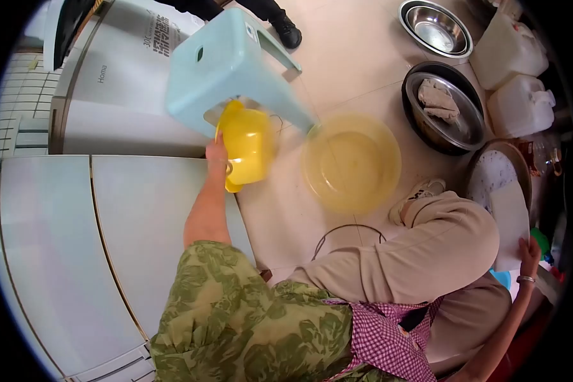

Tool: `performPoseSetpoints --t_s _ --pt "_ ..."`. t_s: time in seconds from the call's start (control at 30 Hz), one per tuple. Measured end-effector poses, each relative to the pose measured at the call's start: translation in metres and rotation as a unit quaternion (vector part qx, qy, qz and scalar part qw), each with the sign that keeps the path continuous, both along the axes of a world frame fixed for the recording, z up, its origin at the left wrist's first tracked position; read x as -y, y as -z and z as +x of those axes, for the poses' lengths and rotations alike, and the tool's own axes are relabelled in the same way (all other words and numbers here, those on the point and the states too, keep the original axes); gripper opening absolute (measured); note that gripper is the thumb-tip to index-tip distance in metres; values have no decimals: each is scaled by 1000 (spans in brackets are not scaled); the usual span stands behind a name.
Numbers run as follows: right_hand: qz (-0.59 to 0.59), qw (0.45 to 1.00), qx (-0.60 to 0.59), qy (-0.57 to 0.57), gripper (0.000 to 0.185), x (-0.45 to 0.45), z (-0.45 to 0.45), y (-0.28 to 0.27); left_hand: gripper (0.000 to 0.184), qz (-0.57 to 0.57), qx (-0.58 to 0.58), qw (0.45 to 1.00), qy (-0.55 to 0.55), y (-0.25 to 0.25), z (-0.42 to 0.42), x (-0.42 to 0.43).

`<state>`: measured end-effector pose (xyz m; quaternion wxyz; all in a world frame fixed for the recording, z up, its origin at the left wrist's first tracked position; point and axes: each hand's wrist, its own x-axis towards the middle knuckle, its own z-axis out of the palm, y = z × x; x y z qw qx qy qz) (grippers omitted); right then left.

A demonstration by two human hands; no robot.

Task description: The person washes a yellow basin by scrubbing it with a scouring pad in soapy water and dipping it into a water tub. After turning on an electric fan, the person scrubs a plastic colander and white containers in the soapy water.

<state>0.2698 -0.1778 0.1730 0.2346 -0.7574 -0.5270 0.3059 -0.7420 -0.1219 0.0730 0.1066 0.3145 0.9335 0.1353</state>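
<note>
1. Cabinet (149,216): pale doors, along the left of the view.
2. Appliance (124,89): white, lettered "Homa", beyond the cabinet.
3. Stool (216,63): pale blue, next to the appliance.
4. Tub (352,167): translucent yellow, on the floor in front of the person.
5. Black basin (420,137): on the floor right of the tub, with a steel bowl (470,132) inside it and a crumpled cloth (438,100) in the bowl.
6. Yellow basin (253,145): tipped and slightly blurred, left of the tub and overlapping the stool in view.
7. White board (510,224): at the right, beside the person's knee.
8. Left hand (217,156): closed on the yellow basin's edge.
9. Right hand (529,251): fingers bent around the white board's edge; how firmly, I cannot tell.
</note>
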Motion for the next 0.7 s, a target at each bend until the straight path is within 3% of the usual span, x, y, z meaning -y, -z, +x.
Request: performPoseSetpoints --t_s 0.07,0.13,0.23,0.27,0.4,0.47,0.5,0.53,0.6,0.7 --pt "18 998 56 -23 14 1 27 21 70 -6 36 998 47 -8 -5 -32" --pt "20 999 35 -15 12 -3 16 22 71 -52 49 990 119 -28 -28 -52" --pt "2 999 23 -31 12 -8 4 19 71 -75 326 941 44 -80 -33 -59" --pt "-6 999 21 -43 12 -12 7 19 70 -129 249 958 58 -108 -10 -57" --pt "-3 998 -30 -62 12 -21 3 17 64 -146 157 946 245 -133 14 -32" --pt "-25 997 -33 -69 12 -23 11 16 53 -153 -18 935 319 -117 45 5" --pt "-35 996 -33 -74 12 -26 9 13 44 -162 -197 891 376 -90 52 35" --pt "-26 997 -36 -66 11 -28 8 15 37 -165 -181 903 353 -105 97 58" --pt "-11 998 -39 -52 11 -27 7 19 22 -92 -158 914 363 -76 136 121" --pt "3 997 -44 -59 12 -32 -7 12 20 -145 -111 891 416 -30 179 201"
